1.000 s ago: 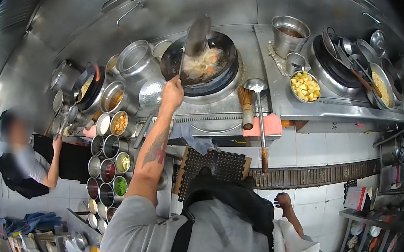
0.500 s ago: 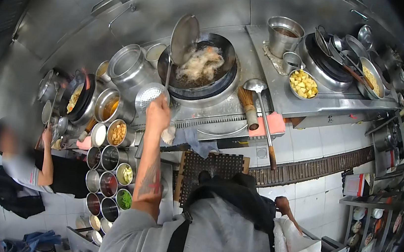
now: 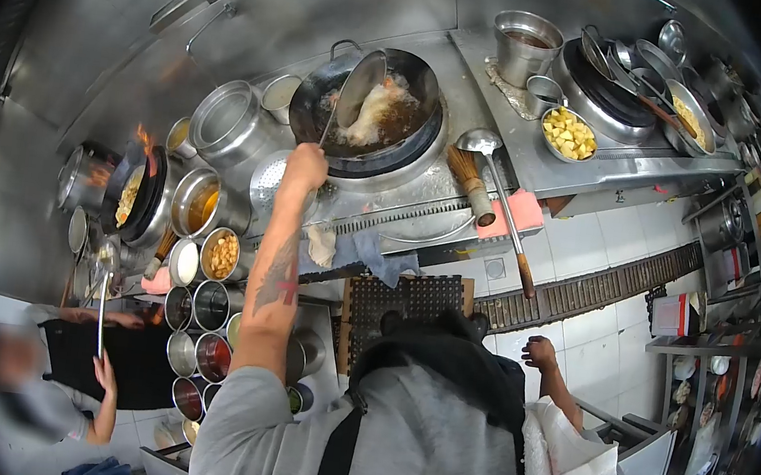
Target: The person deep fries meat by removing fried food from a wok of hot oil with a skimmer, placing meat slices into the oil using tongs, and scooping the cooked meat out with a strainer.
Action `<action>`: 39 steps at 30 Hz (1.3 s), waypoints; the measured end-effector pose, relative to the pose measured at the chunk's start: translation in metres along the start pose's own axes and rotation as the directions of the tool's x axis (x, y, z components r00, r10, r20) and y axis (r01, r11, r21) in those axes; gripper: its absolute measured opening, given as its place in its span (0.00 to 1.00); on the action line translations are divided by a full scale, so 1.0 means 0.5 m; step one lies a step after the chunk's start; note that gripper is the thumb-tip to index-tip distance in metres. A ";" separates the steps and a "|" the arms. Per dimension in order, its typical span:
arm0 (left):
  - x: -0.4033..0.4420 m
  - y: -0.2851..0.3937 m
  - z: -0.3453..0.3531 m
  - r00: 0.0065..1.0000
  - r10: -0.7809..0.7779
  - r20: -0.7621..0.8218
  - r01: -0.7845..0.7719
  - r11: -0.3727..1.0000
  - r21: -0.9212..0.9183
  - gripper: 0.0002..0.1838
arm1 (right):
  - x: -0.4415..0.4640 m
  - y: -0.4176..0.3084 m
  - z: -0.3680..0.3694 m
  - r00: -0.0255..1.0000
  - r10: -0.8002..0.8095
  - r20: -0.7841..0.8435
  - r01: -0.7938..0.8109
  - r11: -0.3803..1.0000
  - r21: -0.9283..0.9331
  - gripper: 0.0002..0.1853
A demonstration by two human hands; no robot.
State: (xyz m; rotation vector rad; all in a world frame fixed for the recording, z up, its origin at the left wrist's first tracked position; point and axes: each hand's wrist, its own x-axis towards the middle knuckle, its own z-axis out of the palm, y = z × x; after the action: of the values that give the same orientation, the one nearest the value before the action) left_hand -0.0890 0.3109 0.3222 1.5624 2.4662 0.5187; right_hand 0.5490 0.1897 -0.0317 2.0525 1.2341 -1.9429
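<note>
My left hand (image 3: 307,167) is closed around the handle of a large round skimmer (image 3: 360,88). The skimmer is tilted on edge inside a black wok (image 3: 421,69), beside pale food (image 3: 377,110) frying in bubbling oil. A perforated metal disc (image 3: 270,178) lies on the stove just left of my hand and is partly covered by my arm. My right hand (image 3: 539,352) hangs low at my side over the tiled floor, with fingers loosely apart and nothing in it.
A ladle (image 3: 506,205) and a bamboo brush (image 3: 471,187) lie right of the wok. Beyond stands a bowl of yellow cubes (image 3: 569,134). Several pots (image 3: 225,121) and seasoning tins (image 3: 210,304) line the left. A co-worker (image 3: 86,354) stands far left by a flaming wok (image 3: 130,190).
The skimmer has come down from above the wok's left rim into the oil, moving right. My right hand has lowered its wrist and loosened its fingers. The co-worker now holds a ladle upright.
</note>
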 end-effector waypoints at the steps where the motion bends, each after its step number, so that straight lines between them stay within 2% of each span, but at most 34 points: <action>1: -0.027 0.005 -0.021 0.999 0.023 -0.045 -0.024 1.000 -0.017 0.16 | 0.009 0.017 0.004 1.000 0.019 0.014 -0.019 1.000 0.023 0.20; 2: -0.047 0.015 -0.043 0.995 0.049 -0.092 -0.053 0.998 -0.032 0.16 | 0.018 0.034 0.009 0.999 0.038 0.027 -0.039 0.998 0.045 0.19; 3: -0.053 0.030 -0.052 0.994 0.058 -0.094 -0.061 0.998 -0.029 0.16 | 0.059 0.090 0.008 0.977 -0.201 0.068 0.210 0.877 -0.431 0.18; 4: -0.063 0.047 -0.050 0.976 0.058 -0.208 -0.077 0.993 -0.086 0.15 | 0.096 0.148 0.005 0.902 -0.374 0.215 0.388 0.487 -0.782 0.16; 5: -0.072 0.060 -0.042 0.947 0.046 -0.319 -0.095 0.985 -0.142 0.14 | 0.054 0.129 0.011 0.870 -0.409 0.277 0.406 0.273 -0.872 0.13; 6: -0.065 0.070 -0.021 0.947 0.042 -0.318 -0.091 0.986 -0.142 0.14 | 0.008 0.106 0.017 0.832 -0.441 0.337 0.396 0.045 -0.917 0.11; 7: -0.041 0.077 0.009 0.935 0.031 -0.352 -0.094 0.982 -0.162 0.14 | 0.013 0.117 0.022 0.928 -0.320 0.191 0.305 0.358 -0.882 0.09; 8: -0.013 0.072 0.034 0.921 0.018 -0.389 -0.096 0.979 -0.181 0.14 | 0.018 0.137 0.028 0.985 -0.149 0.081 0.158 0.623 -0.767 0.06; 9: 0.026 0.048 0.057 0.918 0.012 -0.396 -0.090 0.980 -0.179 0.14 | 0.013 0.155 0.014 0.789 -0.507 0.346 0.415 0.026 -0.909 0.09; 11: 0.091 0.002 0.093 0.980 0.157 -0.125 -0.140 0.980 0.139 0.14 | -0.003 0.135 0.005 0.787 -0.512 0.345 0.426 0.047 -0.903 0.06; 12: 0.070 0.023 0.070 0.981 0.149 -0.124 -0.132 0.982 0.138 0.14 | -0.007 0.141 -0.004 0.794 -0.506 0.338 0.432 0.077 -0.899 0.04; 13: 0.055 0.043 0.040 0.969 0.131 -0.207 -0.125 0.991 0.044 0.14 | -0.010 0.145 -0.008 0.794 -0.502 0.344 0.436 0.076 -0.897 0.04; 14: 0.040 0.070 -0.002 0.949 0.106 -0.297 -0.126 0.991 -0.046 0.14 | 0.008 0.145 -0.014 0.931 -0.340 0.131 0.357 0.780 -0.513 0.05; 15: 0.018 0.088 -0.019 0.910 0.095 -0.403 -0.148 0.984 -0.101 0.13 | 0.028 0.158 -0.015 0.992 -0.038 0.122 0.015 0.982 0.186 0.07; 16: 0.008 0.093 -0.018 0.910 0.086 -0.406 -0.132 0.987 -0.087 0.13 | 0.170 0.302 -0.030 0.932 -0.338 0.135 0.356 0.922 -0.152 0.08; 17: 0.008 0.098 -0.015 0.913 0.070 -0.401 -0.118 0.988 -0.095 0.13 | 0.155 0.282 -0.028 0.971 -0.228 0.075 0.230 0.973 -0.018 0.08; 18: 0.010 0.103 -0.011 0.915 0.052 -0.400 -0.103 0.989 -0.107 0.13 | 0.147 0.274 -0.030 0.976 -0.202 0.086 0.202 0.979 0.020 0.07; 19: 0.030 0.095 0.016 0.926 0.083 -0.368 -0.100 0.995 -0.026 0.13 | 0.138 0.266 -0.032 0.980 -0.177 0.096 0.172 0.983 0.057 0.07; 21: 0.071 0.068 0.064 0.968 0.073 -0.240 -0.070 0.997 0.019 0.12 | 0.081 0.215 -0.032 0.985 -0.115 0.126 0.099 0.987 0.125 0.07; 22: 0.092 0.071 0.071 0.984 0.054 -0.170 -0.045 0.997 0.057 0.12 | 0.065 0.184 -0.036 0.933 -0.269 0.238 0.357 0.772 -0.527 0.06; 23: 0.085 0.087 0.053 0.982 0.062 -0.176 -0.053 0.997 0.056 0.12 | 0.051 0.154 -0.040 0.845 -0.413 0.341 0.429 0.141 -0.892 0.06; 25: 0.021 0.124 -0.014 0.945 0.101 -0.310 -0.109 0.994 -0.006 0.13 | 0.075 0.165 -0.052 0.810 -0.451 0.376 0.472 0.119 -0.874 0.06; 27: -0.059 0.141 -0.045 0.928 0.087 -0.362 -0.122 0.990 -0.074 0.13 | 0.106 0.181 -0.067 0.737 -0.505 0.449 0.549 0.060 -0.834 0.06; 28: -0.111 0.155 -0.053 0.937 0.022 -0.348 -0.062 0.993 -0.105 0.13 | 0.102 0.165 -0.068 0.732 -0.511 0.450 0.552 0.057 -0.832 0.06; 29: -0.162 0.161 -0.055 0.943 -0.040 -0.330 -0.004 0.991 -0.132 0.13 | 0.078 0.143 -0.056 0.854 -0.454 0.256 0.483 0.505 -0.716 0.05; 30: -0.204 0.144 -0.031 0.938 -0.021 -0.346 -0.029 0.990 -0.138 0.13 | 0.054 0.118 -0.044 0.948 -0.299 0.109 0.316 0.842 -0.437 0.04; 31: -0.217 0.120 0.004 0.934 0.000 -0.358 -0.055 0.988 -0.145 0.13 | 0.044 0.105 -0.040 0.996 -0.079 0.041 0.081 0.995 -0.058 0.04; 32: -0.196 0.110 0.029 0.934 0.006 -0.358 -0.061 0.988 -0.144 0.13 | 0.064 0.111 -0.044 0.996 -0.079 0.038 0.081 0.995 -0.052 0.04; 33: -0.180 0.098 0.055 0.947 -0.012 -0.320 -0.028 0.993 -0.118 0.13 | 0.093 0.137 -0.052 0.885 -0.456 0.095 0.406 0.656 -0.636 0.03; 34: -0.174 0.080 0.081 0.961 -0.041 -0.274 0.016 0.996 -0.090 0.13 | 0.099 0.176 -0.056 0.670 -0.639 0.378 0.455 -0.049 -0.889 0.03; 35: -0.142 0.064 0.089 0.949 0.015 -0.315 -0.049 0.994 -0.101 0.13 | 0.096 0.192 -0.065 0.510 -0.791 0.338 0.616 0.061 -0.785 0.06; 36: -0.118 0.082 0.080 0.948 0.016 -0.319 -0.052 0.993 -0.102 0.13 | 0.136 0.216 -0.070 0.506 -0.794 0.337 0.614 0.058 -0.787 0.06; 38: -0.093 0.119 0.053 0.852 -0.009 -0.524 -0.067 0.990 -0.125 0.13 | 0.234 0.275 -0.081 0.561 -0.793 0.238 0.499 0.095 -0.861 0.06; 39: -0.079 0.127 0.051 0.822 -0.029 -0.569 -0.049 0.992 -0.121 0.13 | 0.208 0.237 -0.100 0.554 -0.797 0.242 0.503 0.089 -0.860 0.06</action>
State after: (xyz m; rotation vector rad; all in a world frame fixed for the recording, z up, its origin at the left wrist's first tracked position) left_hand -0.0103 0.3050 0.3214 1.5320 2.7491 1.2927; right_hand 0.6452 0.1879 -0.1663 1.1789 2.8308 -0.5291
